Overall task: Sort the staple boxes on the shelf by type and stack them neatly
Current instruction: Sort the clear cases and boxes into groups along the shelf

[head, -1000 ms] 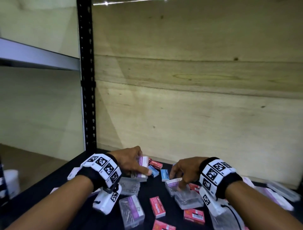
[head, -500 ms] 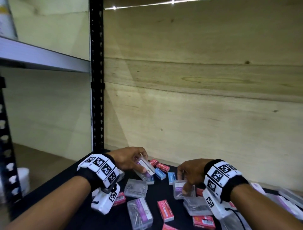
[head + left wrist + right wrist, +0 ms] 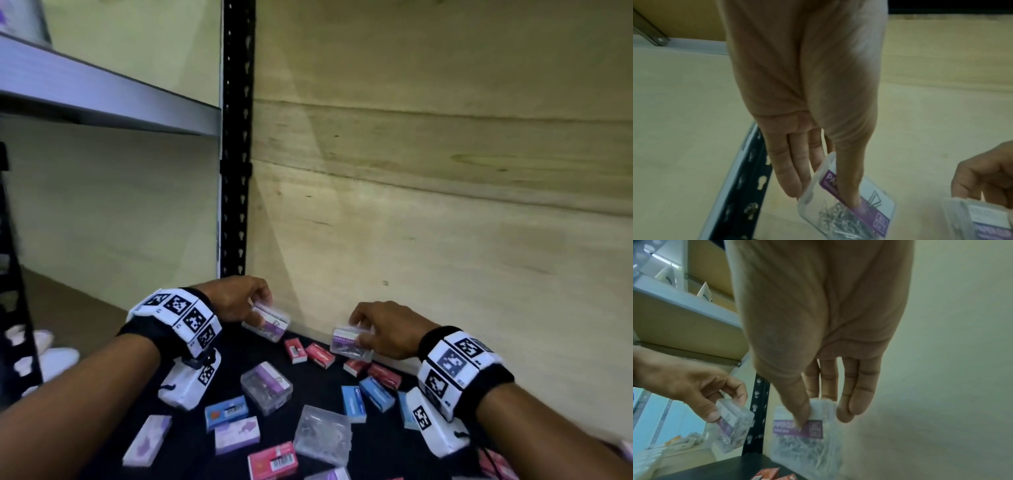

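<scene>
Holding one clear plastic box with a purple label [image 3: 266, 323] in my left hand [image 3: 236, 302], I pinched it between thumb and fingers above the black shelf [image 3: 318, 390]. My right hand [image 3: 383, 330] pinched another clear purple-labelled box [image 3: 351, 343] near the wooden back wall [image 3: 445, 205]. Small red boxes [image 3: 319, 355] and blue boxes [image 3: 376, 394] lay scattered below.

Both hands have lifted off the shelf toward the frame's middle. The left hand [image 3: 239, 301] now pinches its clear box [image 3: 269, 323] clear of the pile; the right hand [image 3: 383, 330] has raised another clear box [image 3: 351, 344].
</scene>
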{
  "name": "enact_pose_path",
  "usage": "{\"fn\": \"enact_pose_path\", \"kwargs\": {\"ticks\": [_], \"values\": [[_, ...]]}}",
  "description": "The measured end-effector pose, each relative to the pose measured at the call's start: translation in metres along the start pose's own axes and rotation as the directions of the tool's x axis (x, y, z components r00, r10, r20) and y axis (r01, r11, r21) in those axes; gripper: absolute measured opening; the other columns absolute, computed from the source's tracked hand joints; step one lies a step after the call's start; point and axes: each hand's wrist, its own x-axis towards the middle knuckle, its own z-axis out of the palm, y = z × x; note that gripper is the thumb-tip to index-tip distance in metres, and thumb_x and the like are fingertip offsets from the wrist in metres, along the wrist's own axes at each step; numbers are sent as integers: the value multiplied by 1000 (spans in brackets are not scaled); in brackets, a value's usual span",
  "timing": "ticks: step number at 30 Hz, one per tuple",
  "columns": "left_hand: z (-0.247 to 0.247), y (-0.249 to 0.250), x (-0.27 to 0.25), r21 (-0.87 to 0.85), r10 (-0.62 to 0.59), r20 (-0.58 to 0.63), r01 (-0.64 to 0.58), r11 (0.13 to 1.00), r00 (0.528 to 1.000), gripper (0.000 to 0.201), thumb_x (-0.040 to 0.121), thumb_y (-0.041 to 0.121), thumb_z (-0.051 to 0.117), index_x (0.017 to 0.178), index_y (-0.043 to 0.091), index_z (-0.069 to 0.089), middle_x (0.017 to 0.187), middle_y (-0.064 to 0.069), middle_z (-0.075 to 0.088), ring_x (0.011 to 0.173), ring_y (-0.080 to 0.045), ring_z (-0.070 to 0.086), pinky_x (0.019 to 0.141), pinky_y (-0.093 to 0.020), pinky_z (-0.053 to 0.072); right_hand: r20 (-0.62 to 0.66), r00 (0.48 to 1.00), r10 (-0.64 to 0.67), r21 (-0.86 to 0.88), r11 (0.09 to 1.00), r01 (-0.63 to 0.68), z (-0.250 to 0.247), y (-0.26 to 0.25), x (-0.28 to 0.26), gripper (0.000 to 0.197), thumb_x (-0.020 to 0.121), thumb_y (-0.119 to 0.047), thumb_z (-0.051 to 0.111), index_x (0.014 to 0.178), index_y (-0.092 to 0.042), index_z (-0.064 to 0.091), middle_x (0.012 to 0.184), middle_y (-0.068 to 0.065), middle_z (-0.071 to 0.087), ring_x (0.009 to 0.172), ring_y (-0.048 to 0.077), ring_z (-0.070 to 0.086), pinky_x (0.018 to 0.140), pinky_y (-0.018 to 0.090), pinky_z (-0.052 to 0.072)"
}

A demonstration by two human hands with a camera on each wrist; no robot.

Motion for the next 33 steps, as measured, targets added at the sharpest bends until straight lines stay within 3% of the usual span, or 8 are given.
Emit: {"fn": "enact_pose_path", "kwargs": {"ticks": [3,9,15,23,29,33], "values": [[0,-23,17,28,-31,0,31,999,1000,41,86,27,75,122,21,55,110,6,57,94,-11,56,77,-19,41,-55,998,-21,-7,1000,20,9,-13,32,37,96,-31,61,131,-24,53,129,3,60,111,22,59,89,31,46],[2,-57,47,36,-53,45,51,998,998,40,84,23,77,120,19,60,106,4,60,89,-9,56,65,-8,40,-153,982,-108,-79,992,96,25,-40,86,34,94,-36,62,123,-19,60,117,8,66,101,29,63,84,37,51],[0,-79,57,20,-84,59,83,996,995,39,82,25,80,116,20,63,101,7,60,88,-8,56,68,-10,41,-184,966,-182,-132,978,159,38,-63,116,30,93,-33,64,117,-14,63,110,14,67,97,34,63,80,39,53],[4,-96,64,-71,-103,84,110,991,991,34,81,23,80,110,24,65,109,4,68,97,-11,64,92,-28,50,-145,962,-233,-123,969,216,48,-74,129,27,93,-28,66,114,-11,66,106,14,68,94,33,66,81,38,54],[8,-100,65,-59,-74,57,77,995,996,36,87,26,74,120,26,63,110,9,64,87,-1,58,72,-10,42,-109,963,-247,-136,963,231,50,-76,133,26,93,-27,66,110,-8,67,105,14,68,93,32,65,80,39,55],[14,-102,65,-51,-90,38,92,994,995,38,89,27,72,125,28,61,109,11,59,97,-6,56,80,-17,40,-99,962,-256,-174,956,236,51,-78,134,24,94,-25,65,108,-5,66,108,15,64,96,32,63,77,35,49]]}}
